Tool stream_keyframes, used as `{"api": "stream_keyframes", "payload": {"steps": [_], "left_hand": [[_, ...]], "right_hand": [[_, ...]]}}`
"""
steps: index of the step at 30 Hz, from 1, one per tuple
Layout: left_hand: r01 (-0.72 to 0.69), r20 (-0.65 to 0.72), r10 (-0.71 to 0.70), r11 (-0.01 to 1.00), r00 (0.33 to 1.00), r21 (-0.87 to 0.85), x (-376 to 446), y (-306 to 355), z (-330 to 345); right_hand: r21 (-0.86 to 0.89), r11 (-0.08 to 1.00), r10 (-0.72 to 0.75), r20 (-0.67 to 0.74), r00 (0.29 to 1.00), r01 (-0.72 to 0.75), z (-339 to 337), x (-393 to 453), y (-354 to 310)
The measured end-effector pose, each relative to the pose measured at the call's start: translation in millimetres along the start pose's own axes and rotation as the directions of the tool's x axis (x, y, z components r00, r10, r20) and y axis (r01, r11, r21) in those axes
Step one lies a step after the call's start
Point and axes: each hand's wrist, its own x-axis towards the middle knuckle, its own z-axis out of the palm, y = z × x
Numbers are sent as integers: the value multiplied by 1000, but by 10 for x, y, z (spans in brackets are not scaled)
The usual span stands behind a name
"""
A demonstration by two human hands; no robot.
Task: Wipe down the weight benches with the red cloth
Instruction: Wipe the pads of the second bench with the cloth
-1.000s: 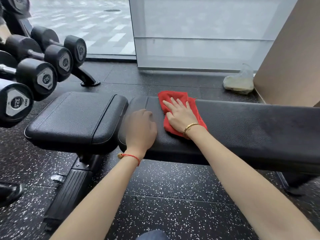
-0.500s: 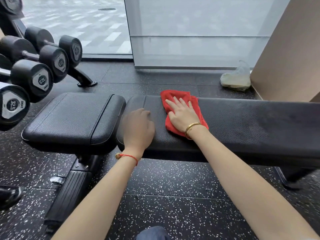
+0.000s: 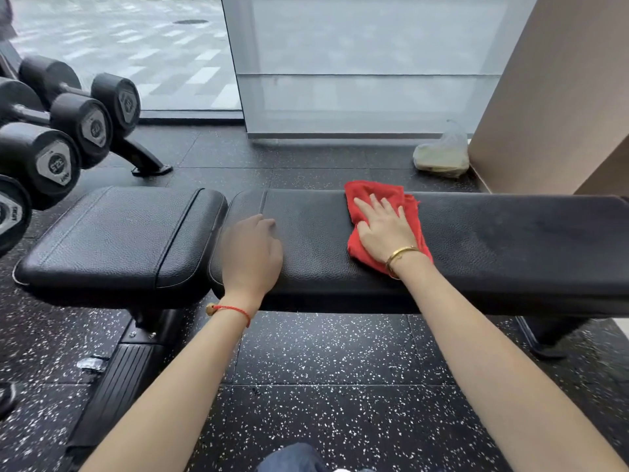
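The cloth [image 3: 381, 223] lies crumpled on the bench [image 3: 510, 240], whose long pad runs left to right, with most of its unwiped length stretching right. The right hand [image 3: 384, 226] presses it flat, fingers straight and spread, so it is the nearer one. The left hand [image 3: 250, 253] rests loosely curled on the pad's left end, holding nothing.

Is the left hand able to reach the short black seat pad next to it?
Probably yes. The left hand rests on the long black bench pad, beside the short black seat pad, with nothing between.
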Motion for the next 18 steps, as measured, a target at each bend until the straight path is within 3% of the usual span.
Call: {"api": "stream_keyframes", "payload": {"steps": [8, 13, 18], "left_hand": [[5, 15, -6, 1000, 1000, 23, -9, -2, 5], [4, 22, -5, 999, 1000, 36, -2, 17, -3], [10, 28, -11, 999, 1000, 37, -3, 21, 1]], "right_hand": [[31, 992, -122, -51, 991, 124, 67, -498, 191], [45, 992, -118, -14, 993, 119, 42, -287, 92], [62, 974, -223, 56, 973, 220, 46, 69, -89]]}}
